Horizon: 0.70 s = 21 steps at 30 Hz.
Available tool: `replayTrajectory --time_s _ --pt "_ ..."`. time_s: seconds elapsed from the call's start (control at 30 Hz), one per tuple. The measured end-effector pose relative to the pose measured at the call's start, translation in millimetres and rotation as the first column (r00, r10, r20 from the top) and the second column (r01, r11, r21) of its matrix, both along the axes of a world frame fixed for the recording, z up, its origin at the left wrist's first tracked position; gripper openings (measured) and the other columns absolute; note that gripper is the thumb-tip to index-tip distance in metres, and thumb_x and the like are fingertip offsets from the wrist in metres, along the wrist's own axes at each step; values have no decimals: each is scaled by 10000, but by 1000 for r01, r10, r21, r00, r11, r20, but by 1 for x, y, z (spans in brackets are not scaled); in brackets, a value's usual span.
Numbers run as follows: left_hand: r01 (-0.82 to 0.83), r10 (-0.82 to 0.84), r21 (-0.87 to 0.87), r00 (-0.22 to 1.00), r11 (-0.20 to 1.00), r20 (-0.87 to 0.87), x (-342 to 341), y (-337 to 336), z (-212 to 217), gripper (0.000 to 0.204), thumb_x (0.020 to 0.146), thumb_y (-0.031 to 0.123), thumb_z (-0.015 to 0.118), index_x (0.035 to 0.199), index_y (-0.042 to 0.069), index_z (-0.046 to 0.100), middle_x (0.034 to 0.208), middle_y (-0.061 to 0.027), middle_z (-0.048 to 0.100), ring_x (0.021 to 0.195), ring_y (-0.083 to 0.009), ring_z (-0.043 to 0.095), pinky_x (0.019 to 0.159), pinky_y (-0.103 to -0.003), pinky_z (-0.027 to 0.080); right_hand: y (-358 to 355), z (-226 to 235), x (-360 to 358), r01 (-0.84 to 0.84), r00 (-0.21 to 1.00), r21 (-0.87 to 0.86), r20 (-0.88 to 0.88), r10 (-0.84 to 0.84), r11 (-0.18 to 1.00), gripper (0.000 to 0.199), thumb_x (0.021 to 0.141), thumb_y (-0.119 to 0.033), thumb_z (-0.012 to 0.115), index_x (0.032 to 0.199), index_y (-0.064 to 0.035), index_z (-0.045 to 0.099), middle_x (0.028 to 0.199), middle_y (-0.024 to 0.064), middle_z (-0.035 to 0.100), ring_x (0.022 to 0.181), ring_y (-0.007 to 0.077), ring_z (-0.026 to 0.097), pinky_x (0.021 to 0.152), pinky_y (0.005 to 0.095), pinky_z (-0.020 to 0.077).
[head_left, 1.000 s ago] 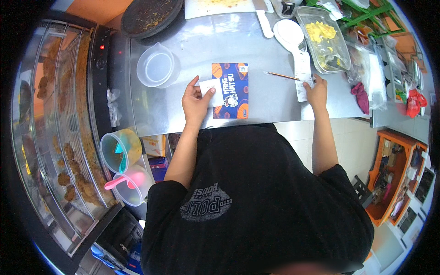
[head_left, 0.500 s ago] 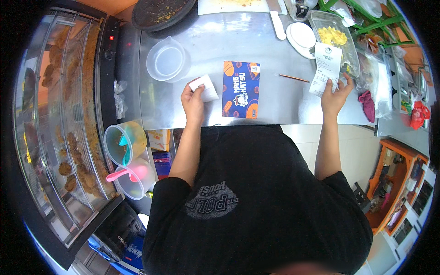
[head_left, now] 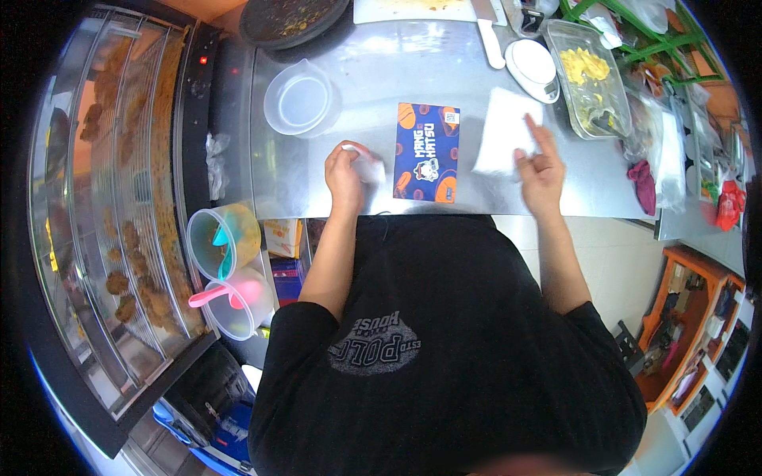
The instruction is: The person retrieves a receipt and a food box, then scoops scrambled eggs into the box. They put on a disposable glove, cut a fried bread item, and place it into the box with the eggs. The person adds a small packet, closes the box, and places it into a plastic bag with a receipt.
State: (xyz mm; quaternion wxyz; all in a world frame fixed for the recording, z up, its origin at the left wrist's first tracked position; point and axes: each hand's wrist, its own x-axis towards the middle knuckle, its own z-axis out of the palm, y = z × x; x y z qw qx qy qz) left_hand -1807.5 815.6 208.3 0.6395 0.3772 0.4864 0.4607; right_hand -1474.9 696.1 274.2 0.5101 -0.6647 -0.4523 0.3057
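My left hand pinches a small piece of white paper, smeared by motion, just left of the box. On the steel table lies a flat blue and orange printed carton. To its right, my right hand has hold of a long white receipt between thumb and fingers, with the index finger stretched along it. The receipt's print is blurred out. The brown pencil seen earlier is hidden, apparently beneath the receipt.
Behind my left hand sits a clear plastic tub. Further back are a stone mortar dish, a white-handled knife, a white kitchen scale and a clear tray with yellow food. A glass display case stands left.
My right hand has swung left with the receipt, away from the tray and over the pencil. The paper in my left hand has turned and moved slightly. The whole view has shifted a little.
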Motion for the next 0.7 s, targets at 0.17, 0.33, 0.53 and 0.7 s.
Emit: replayTrajectory --time_s 0.17,0.33,0.53,0.7 --pt "196 -131 110 894 974 -428 21 -2 18 226 928 206 702 987 -6 755 1048 -135 721 854 -211 668 764 -350 549 6 -8 -74 -300 900 -297 226 372 906 657 936 -115 757 1538 -42 505 1130 113 644 741 117 558 658 276 497" --pt "678 -80 389 550 624 -831 58 -5 45 382 888 345 794 1231 176 770 1321 -70 699 1097 -261 719 904 -360 578 13 -8 -75 -374 736 -480 368 569 794 646 931 -228 775 1507 -43 546 832 103 673 701 204 632 670 362 532" --pt "760 -135 200 354 619 -926 70 4 43 455 872 425 790 1287 240 756 1557 -3 546 1254 -243 665 973 -372 567 24 -17 -20 -344 886 -366 180 428 865 517 924 -245 756 1399 -71 649 871 143 715 740 230 672 715 371 549" --pt "752 -56 299 407 587 -912 65 5 34 449 870 393 799 1284 226 760 1543 -11 564 1234 -235 683 935 -356 582 24 -16 107 191 981 -175 78 -180 966 284 965 -183 748 1212 -45 740 847 30 707 710 109 624 668 293 507"
